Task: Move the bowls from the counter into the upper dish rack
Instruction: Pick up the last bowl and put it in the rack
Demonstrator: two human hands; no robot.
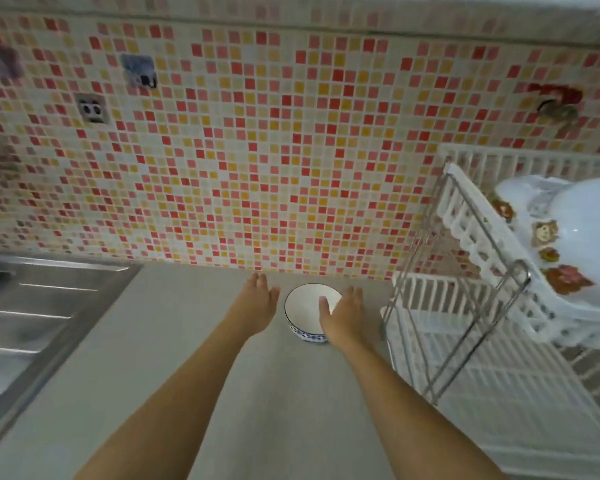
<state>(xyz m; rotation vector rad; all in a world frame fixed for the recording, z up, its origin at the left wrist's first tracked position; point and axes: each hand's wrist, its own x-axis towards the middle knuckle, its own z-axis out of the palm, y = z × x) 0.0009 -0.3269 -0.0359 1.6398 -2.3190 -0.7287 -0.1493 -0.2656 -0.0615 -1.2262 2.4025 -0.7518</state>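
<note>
A white bowl (307, 304) with a dark rim and a blue pattern on its side stands on the grey counter (194, 341), close to the tiled wall. My left hand (257, 301) is open just left of the bowl, apart from it. My right hand (343, 315) is open at the bowl's right side, its thumb over the rim; contact is hard to tell. At the right stands the two-tier white dish rack (465, 216). Its upper tier holds upturned white bowls (579, 223) with leaf-like decorations.
A steel sink with a ribbed drainboard (32, 306) fills the left. The rack's chrome frame (444, 341) and lower white tier (499, 375) stand right of the bowl. Mosaic tiles cover the wall (257, 150), with a socket (90, 109) and hooks.
</note>
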